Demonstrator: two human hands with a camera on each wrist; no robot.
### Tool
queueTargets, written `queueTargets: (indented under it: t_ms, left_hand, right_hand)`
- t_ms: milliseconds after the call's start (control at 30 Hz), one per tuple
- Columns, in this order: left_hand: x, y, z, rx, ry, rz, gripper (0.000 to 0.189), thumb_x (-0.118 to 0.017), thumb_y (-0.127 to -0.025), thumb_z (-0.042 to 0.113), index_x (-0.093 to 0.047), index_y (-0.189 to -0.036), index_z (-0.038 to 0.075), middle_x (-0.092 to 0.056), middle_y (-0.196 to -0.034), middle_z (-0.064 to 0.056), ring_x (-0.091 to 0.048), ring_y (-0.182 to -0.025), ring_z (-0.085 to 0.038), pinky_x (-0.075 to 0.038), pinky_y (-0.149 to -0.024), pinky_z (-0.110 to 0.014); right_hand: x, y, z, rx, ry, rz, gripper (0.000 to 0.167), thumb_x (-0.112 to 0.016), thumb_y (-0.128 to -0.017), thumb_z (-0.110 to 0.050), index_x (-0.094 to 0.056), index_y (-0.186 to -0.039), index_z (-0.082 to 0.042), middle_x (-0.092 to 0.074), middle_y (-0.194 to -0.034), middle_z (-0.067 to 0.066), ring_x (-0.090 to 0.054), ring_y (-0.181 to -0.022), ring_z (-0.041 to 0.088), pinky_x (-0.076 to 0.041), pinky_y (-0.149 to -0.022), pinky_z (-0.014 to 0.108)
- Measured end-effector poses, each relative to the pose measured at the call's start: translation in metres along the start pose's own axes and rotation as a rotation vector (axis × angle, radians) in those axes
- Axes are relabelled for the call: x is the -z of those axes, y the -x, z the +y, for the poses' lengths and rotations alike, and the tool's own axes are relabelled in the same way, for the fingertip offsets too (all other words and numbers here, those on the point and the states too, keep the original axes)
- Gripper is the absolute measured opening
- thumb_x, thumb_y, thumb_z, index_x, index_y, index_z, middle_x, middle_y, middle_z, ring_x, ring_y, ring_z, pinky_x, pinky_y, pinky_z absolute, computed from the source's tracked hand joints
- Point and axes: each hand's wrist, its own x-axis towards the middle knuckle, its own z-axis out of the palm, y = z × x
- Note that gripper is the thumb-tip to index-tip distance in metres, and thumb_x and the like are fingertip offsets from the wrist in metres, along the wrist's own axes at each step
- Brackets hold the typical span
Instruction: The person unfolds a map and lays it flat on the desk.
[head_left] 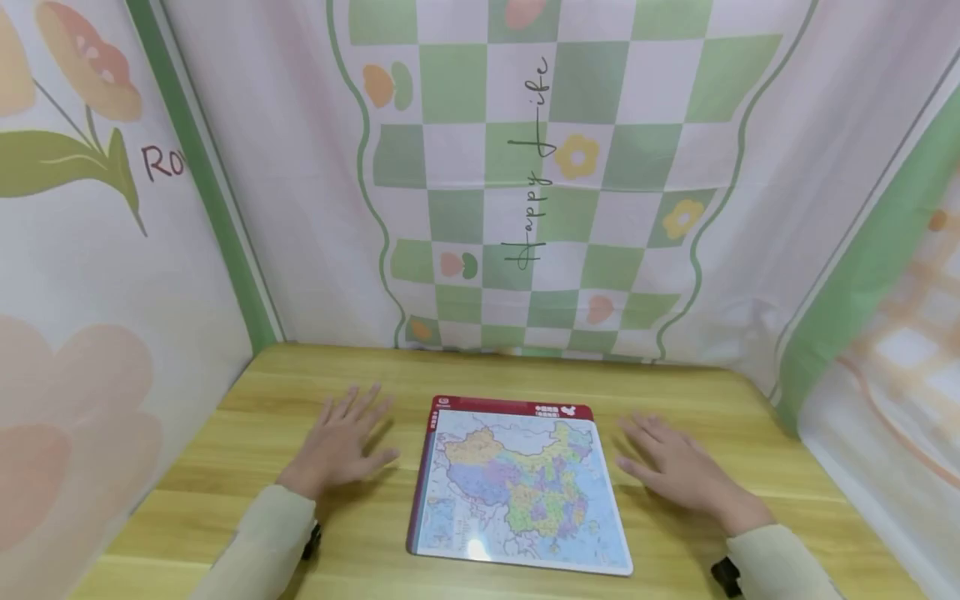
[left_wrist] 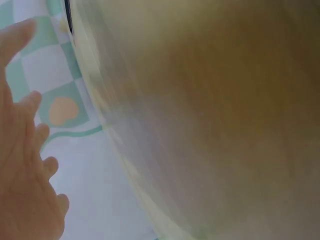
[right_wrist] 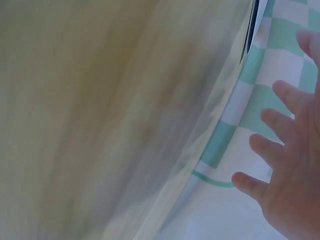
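A flat rectangular map board [head_left: 525, 483] with a red top strip lies on the wooden table, its coloured regions set against pale blue. To its left is my left hand [head_left: 341, 446], palm down with fingers spread, holding nothing. My right hand [head_left: 678, 467] lies on the other side, also palm down with fingers extended and apart from the board. In the left wrist view the left hand [left_wrist: 27, 165] shows at the left edge; in the right wrist view the right hand [right_wrist: 295, 160] shows along the right edge. Only a thin dark sliver of the board appears in each wrist view.
The light wooden table [head_left: 247, 417] ends at a back edge against a green-and-white checked curtain [head_left: 517, 192]. Printed fabric walls hang at the left [head_left: 97, 275] and right [head_left: 885, 292]. Dark straps show at both sleeve cuffs.
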Motion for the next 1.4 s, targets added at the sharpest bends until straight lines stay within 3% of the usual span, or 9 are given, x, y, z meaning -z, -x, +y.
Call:
queueTargets:
  t_ms: [300, 633, 933, 1200, 1400]
  left_hand:
    - [-0.001, -0.005, 0.011, -0.135, 0.012, -0.083, 0.076, -0.056, -0.096, 0.057, -0.042, -0.152, 0.008, -0.029, -0.159, -0.02, -0.023, -0.145, -0.047, -0.014, -0.112, -0.071]
    - [0.003, -0.018, 0.032, -0.256, 0.251, -0.29, 0.081, -0.065, -0.09, 0.053, -0.046, -0.147, -0.001, -0.037, -0.154, -0.023, -0.031, -0.142, -0.046, -0.024, -0.114, -0.063]
    - [-0.001, -0.024, 0.045, -0.221, 0.253, -0.413, 0.074, -0.069, -0.091, 0.05, -0.049, -0.148, 0.009, -0.037, -0.158, -0.011, -0.031, -0.145, -0.034, -0.028, -0.116, -0.054]
    - [-0.005, -0.025, 0.049, -0.223, 0.29, -0.457, 0.066, -0.069, -0.093, 0.044, -0.052, -0.146, 0.011, -0.036, -0.159, -0.008, -0.031, -0.146, -0.029, -0.028, -0.117, -0.048]
    - [-0.008, -0.024, 0.049, -0.232, 0.282, -0.463, 0.065, -0.07, -0.093, 0.044, -0.053, -0.146, 0.012, -0.037, -0.158, -0.006, -0.032, -0.146, -0.027, -0.029, -0.117, -0.045]
  right_hand:
    - [-0.003, -0.001, -0.015, 0.081, -0.054, -0.039, 0.072, -0.058, -0.097, -0.053, -0.049, -0.146, -0.001, -0.04, -0.152, 0.026, -0.037, -0.137, 0.05, -0.031, -0.108, 0.067]
    - [-0.004, 0.002, -0.034, 0.15, -0.137, -0.191, 0.067, -0.061, -0.096, -0.053, -0.056, -0.141, -0.004, -0.047, -0.147, 0.024, -0.044, -0.131, 0.049, -0.037, -0.104, 0.067]
    - [-0.005, 0.006, -0.048, 0.18, -0.134, -0.255, 0.065, -0.063, -0.095, -0.053, -0.059, -0.139, -0.005, -0.049, -0.146, 0.022, -0.046, -0.131, 0.046, -0.039, -0.104, 0.064]
    - [-0.009, 0.009, -0.053, 0.233, -0.127, -0.261, 0.056, -0.064, -0.096, -0.049, -0.062, -0.135, -0.009, -0.052, -0.143, 0.02, -0.049, -0.128, 0.043, -0.043, -0.1, 0.062]
    - [-0.012, 0.009, -0.055, 0.213, -0.112, -0.271, 0.055, -0.064, -0.095, -0.05, -0.063, -0.134, -0.011, -0.054, -0.139, 0.016, -0.051, -0.126, 0.04, -0.044, -0.1, 0.06]
